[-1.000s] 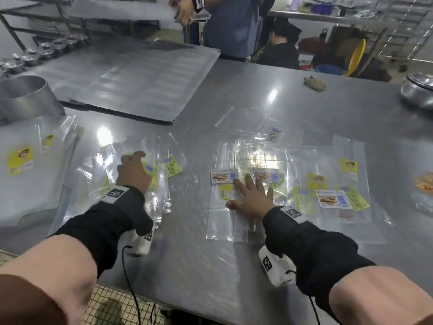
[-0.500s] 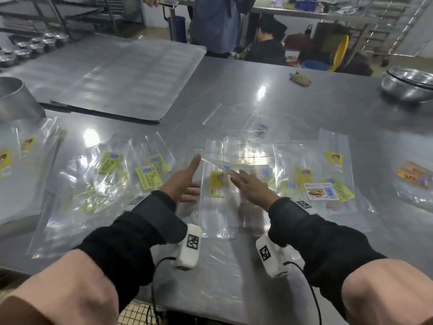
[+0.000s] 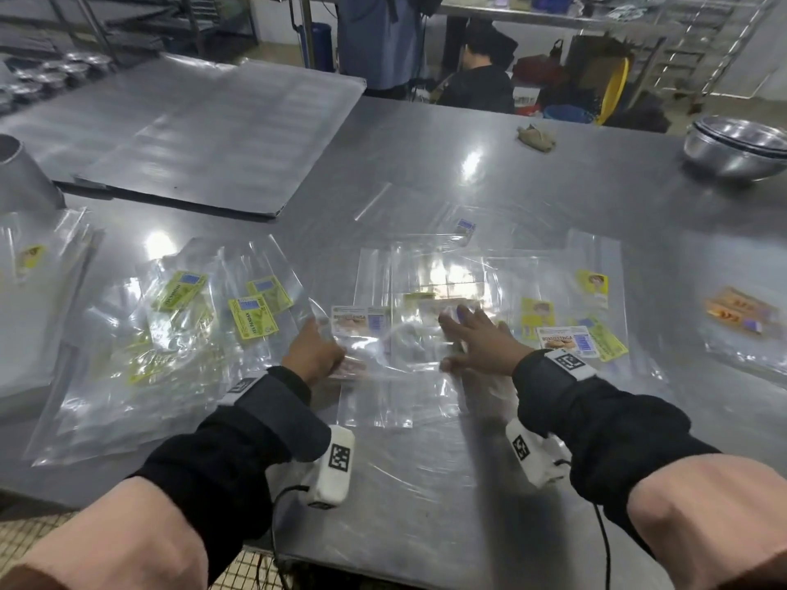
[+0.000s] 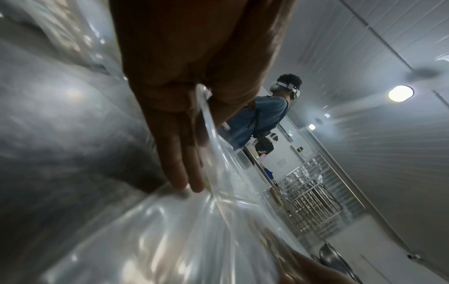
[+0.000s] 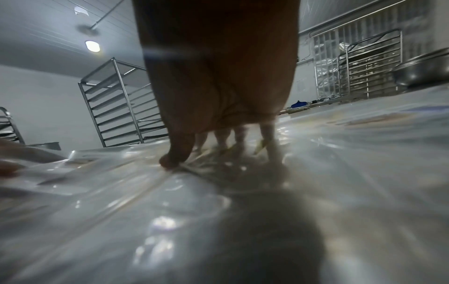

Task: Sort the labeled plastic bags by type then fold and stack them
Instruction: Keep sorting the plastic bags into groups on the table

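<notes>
Stainless steel surface (image 3: 426, 138) throughout, carrying clear plastic bags in loose groups. At the far left edge, a metal container (image 3: 21, 176) and a flat pile of bags with a yellow label (image 3: 30, 255). Beyond them, a large metal tray (image 3: 204, 134) lying flat. Next to the right, a spread heap of green-labelled bags (image 3: 179, 317), overlapping and crumpled. Just right of that heap, the left hand (image 3: 313, 353), thumb and fingers pinching the left edge of a clear bag with a white label (image 3: 355, 323), that edge lifted off the surface; the same pinch visible in the left wrist view (image 4: 194, 107), film passing between thumb and fingers. Under and behind, more clear bags (image 3: 426, 270) lying flat. Right hand (image 3: 477, 338) spread flat, fingers straight, pressing down on the right part of the same bag; fingertips (image 5: 272, 149) on the film in the right wrist view. Further right, mixed yellow- and white-labelled bags (image 3: 566, 330), overlapping. Near the right edge, a bag with orange labels (image 3: 736, 315), apart from the rest. Far right, a stack of metal bowls (image 3: 741, 146); a small brown rag (image 3: 535, 138) left of them.
</notes>
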Demonstrator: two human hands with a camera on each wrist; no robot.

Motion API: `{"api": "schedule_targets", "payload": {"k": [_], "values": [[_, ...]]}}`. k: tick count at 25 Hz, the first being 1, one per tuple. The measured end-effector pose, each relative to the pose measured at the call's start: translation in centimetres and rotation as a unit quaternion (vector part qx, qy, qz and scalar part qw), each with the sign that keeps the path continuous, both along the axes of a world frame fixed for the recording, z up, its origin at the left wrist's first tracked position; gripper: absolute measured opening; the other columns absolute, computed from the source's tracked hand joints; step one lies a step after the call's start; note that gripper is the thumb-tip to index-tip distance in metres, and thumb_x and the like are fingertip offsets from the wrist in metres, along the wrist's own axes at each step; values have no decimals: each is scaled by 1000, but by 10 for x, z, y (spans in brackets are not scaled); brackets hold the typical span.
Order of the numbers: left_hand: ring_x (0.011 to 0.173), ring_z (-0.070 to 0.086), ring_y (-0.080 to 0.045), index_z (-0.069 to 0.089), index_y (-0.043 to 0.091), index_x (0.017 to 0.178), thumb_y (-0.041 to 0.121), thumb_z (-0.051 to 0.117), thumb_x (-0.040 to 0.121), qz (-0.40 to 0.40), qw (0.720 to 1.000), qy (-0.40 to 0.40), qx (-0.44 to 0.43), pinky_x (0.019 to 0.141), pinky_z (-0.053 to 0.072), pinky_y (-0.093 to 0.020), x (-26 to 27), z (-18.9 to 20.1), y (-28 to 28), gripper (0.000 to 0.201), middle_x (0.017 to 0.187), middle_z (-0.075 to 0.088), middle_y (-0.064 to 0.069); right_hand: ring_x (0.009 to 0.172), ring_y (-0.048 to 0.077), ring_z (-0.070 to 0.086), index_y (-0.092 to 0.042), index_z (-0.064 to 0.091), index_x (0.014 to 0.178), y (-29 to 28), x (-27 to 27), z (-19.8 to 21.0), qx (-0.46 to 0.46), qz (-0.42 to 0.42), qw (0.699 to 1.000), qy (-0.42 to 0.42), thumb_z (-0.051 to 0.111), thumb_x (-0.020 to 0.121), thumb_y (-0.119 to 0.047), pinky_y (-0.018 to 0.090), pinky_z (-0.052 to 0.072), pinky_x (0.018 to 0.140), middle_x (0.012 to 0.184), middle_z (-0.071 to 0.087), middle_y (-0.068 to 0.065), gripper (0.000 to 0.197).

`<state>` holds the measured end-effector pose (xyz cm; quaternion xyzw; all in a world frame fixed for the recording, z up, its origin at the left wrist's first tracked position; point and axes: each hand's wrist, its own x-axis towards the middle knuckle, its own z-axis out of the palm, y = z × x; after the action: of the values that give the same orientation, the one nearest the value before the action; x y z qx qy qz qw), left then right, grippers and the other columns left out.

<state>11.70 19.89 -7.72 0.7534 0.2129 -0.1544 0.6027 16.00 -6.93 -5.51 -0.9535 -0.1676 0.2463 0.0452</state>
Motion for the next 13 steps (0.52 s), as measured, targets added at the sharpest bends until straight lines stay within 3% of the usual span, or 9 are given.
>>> {"api": "schedule_targets", "payload": {"k": [3, 4, 6, 8, 10, 11, 13], "values": [[107, 58, -45, 32, 10, 141, -13, 53, 82, 24, 1000, 10, 10, 93, 48, -56, -17, 29, 3, 67, 125, 54, -20, 136, 22, 32, -38, 24, 146, -7, 2, 9, 10, 8, 997, -71, 44, 97, -33, 42, 35, 101, 152, 27, -2, 53], [107, 58, -45, 33, 12, 141, -13, 52, 84, 24, 1000, 16, -2, 95, 46, -57, -20, 34, 5, 64, 124, 55, -23, 127, 23, 43, -35, 31, 145, -9, 5, 13, 35, -28, 996, -77, 42, 98, -27, 39, 39, 96, 147, 37, 0, 48], [101, 58, -40, 35, 15, 139, -12, 51, 87, 26, 999, 15, -35, 96, 46, -53, -23, 37, 9, 61, 122, 56, -25, 110, 24, 54, -29, 41, 141, -11, 10, 22, 141, -143, 978, -58, 42, 99, -30, 34, 41, 88, 136, 52, 6, 42], [91, 58, -32, 35, 18, 139, -12, 50, 88, 18, 998, 12, -60, 81, 55, -37, -25, 39, 7, 61, 122, 55, -25, 115, 21, 53, -27, 43, 140, -13, 10, 31, 299, -223, 927, -22, 45, 97, -40, 29, 38, 91, 138, 51, 5, 45], [79, 55, -22, 37, 19, 138, -12, 48, 89, 6, 996, 9, -87, 60, 56, -23, -24, 38, -1, 59, 118, 56, -25, 127, 16, 44, -27, 41, 141, -12, 6, 43, 428, -240, 870, 47, 45, 97, -40, 28, 33, 99, 143, 45, -3, 47], [75, 53, -21, 40, 20, 135, -9, 47, 91, 4, 995, 10, -103, 58, 54, -23, -23, 37, -6, 53, 109, 58, -23, 129, 13, 40, -28, 40, 141, -9, 2, 47, 444, -217, 866, 79, 46, 96, -39, 27, 31, 101, 144, 42, -5, 47], [74, 52, -22, 49, 22, 120, 12, 46, 98, 28, 990, 8, -137, 68, 52, -33, -20, 37, -18, 24, 86, 59, -8, 134, 12, 34, -30, 37, 143, 2, -7, 48, 398, -139, 900, 112, 52, 93, -39, 27, 27, 104, 148, 36, -6, 53]]}}
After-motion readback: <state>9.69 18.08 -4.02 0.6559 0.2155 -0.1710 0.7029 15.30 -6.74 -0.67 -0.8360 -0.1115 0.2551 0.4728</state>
